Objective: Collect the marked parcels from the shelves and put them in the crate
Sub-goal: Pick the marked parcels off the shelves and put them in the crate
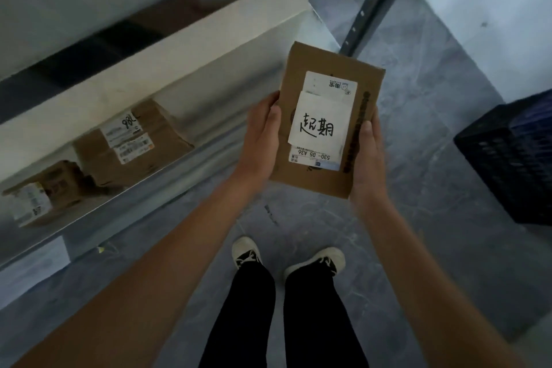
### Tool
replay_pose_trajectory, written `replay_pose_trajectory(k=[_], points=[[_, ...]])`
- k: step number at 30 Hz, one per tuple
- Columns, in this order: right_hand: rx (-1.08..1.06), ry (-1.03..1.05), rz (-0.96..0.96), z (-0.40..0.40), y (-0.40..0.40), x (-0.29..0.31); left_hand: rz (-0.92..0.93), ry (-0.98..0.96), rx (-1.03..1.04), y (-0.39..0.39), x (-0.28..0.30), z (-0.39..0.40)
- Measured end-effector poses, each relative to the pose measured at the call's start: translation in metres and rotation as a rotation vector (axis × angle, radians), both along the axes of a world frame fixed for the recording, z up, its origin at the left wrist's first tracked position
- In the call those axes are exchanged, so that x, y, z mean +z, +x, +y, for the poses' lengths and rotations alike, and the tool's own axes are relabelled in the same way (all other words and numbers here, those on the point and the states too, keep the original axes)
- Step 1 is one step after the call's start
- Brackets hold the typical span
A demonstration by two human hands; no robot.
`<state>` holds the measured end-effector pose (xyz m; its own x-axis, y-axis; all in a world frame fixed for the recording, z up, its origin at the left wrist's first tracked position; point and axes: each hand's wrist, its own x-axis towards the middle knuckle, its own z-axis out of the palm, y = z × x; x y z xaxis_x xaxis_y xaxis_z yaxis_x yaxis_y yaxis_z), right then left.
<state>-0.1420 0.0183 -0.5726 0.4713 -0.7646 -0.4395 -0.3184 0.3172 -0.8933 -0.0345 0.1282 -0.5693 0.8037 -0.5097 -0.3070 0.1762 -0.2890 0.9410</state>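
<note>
At the far left, on the low shelf (167, 185), two brown cardboard boxes sat just beside each other: a small box (44, 188) with a white label at the end, and a larger box (134, 143) bearing printed labels and a handwritten number. To their right, above the grey floor (433, 143), the left hand (263, 134) gripped the near-left edge of the marked parcel (325, 119), thumb curled over the top face, and the right hand (369, 155) clamped the opposite edge the same way, so the parcel was carried in the air between both hands, clear of shelf and crate. It was a flat, rectangular cardboard carton with a printed shipping label, over which lay a white slip (319, 119) with two bold handwritten characters. At the far right the dark plastic crate (507, 158) stood on the floor, well apart from the parcel. The likely risks were a drop onto the floor if the edge-only grip slackened during the turn toward the crate, or the loosely placed slip peeling off.
</note>
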Motion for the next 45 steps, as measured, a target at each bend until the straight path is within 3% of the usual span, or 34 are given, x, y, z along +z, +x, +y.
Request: replay_pose_trajectory(k=[9,24,32,41,45], points=[[-0.242,0.004,0.047,-0.096,-0.115,0.011,0.083,0.021,-0.164,-0.097,0.013,-0.122],[-0.576,0.089,0.031,-0.234,-0.294,0.016,0.015,0.047,-0.562,-0.257,0.025,-0.301],[-0.717,0.114,0.037,-0.308,-0.346,0.014,0.036,0.086,-0.708,-0.303,0.017,-0.401],[-0.743,0.141,0.241,-0.420,-0.374,0.010,0.194,0.164,-0.789,-0.335,-0.001,-0.523],[-0.785,0.264,0.284,-0.462,-0.384,0.009,0.272,0.256,-0.824,-0.342,-0.004,-0.569]])
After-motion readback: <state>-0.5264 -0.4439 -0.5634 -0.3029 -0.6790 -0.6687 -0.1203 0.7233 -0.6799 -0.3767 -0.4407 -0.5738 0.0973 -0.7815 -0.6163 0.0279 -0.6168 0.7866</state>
